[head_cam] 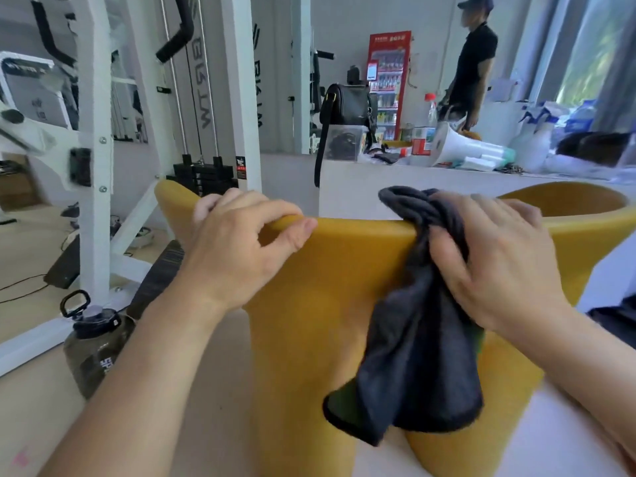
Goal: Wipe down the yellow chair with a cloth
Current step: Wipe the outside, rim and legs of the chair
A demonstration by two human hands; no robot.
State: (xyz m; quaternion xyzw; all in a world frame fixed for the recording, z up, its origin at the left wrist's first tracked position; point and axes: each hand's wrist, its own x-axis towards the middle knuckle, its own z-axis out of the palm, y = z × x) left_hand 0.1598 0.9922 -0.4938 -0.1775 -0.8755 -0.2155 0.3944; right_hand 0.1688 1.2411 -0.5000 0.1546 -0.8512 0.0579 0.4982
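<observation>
The yellow chair (320, 287) fills the middle of the head view, its curved back rim running left to right in front of me. My left hand (237, 246) grips the top rim near its left end, fingers curled over the edge. My right hand (499, 256) presses a dark grey cloth (416, 346) against the rim further right. The cloth is bunched over the edge and hangs down the chair's near side.
A dark water jug (94, 342) stands on the floor at the lower left, by a white gym machine frame (94, 160). Behind the chair, a white counter (395, 187) carries a black bag, bottles and a megaphone. A person in black (473, 63) stands at the back right.
</observation>
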